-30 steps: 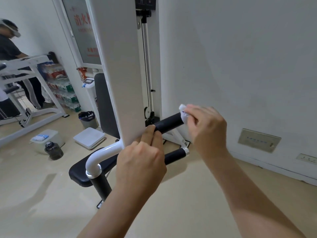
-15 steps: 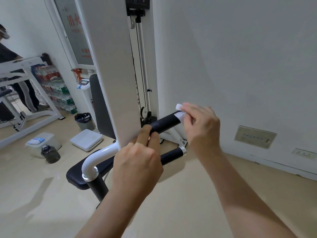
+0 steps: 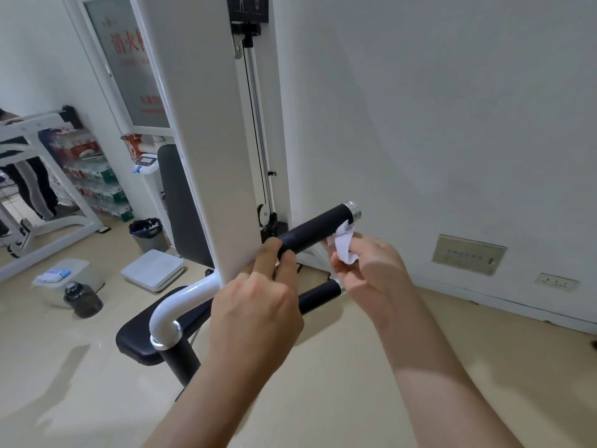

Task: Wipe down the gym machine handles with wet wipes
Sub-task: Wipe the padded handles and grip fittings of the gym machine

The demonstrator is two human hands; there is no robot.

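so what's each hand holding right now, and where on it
The left hand grips the upper black handle at its inner end, beside the white column. The right hand pinches the bunched wipe by its lower end.

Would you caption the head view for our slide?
Left hand grips the upper handle; right hand holds a wipe near its end.

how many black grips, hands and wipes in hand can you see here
black grip: 3
hand: 2, left hand and right hand
wipe: 1
total: 6
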